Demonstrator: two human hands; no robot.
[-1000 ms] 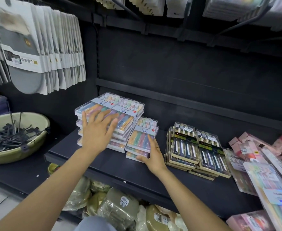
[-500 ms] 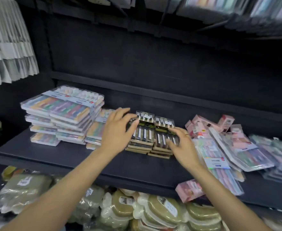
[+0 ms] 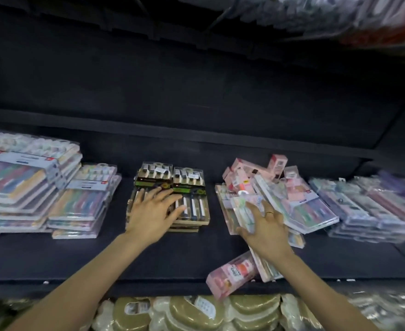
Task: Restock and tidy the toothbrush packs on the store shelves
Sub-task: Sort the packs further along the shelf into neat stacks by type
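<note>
Two side-by-side stacks of dark toothbrush packs [image 3: 189, 187] stand mid-shelf. My left hand [image 3: 152, 215] lies flat on the left stack, fingers straight and spread. To the right is a jumbled heap of pink and clear toothbrush packs [image 3: 292, 199]. My right hand [image 3: 264, 229] rests on the heap's near left side, fingers spread over a clear pack; whether it grips is unclear. A pink pack [image 3: 232, 274] hangs over the shelf's front edge. Neat stacks of pastel packs [image 3: 29, 185] fill the left end.
The black shelf [image 3: 148, 261] has bare surface in front of the stacks. More blurred pack stacks [image 3: 368, 209] lie at the far right. Bagged olive and cream goods [image 3: 191, 314] fill the shelf below. Hanging stock [image 3: 316, 13] is overhead.
The view has swung right. My left hand went from the pastel stacks onto the dark packs. My right hand moved from the dark packs to the jumbled pink heap.
</note>
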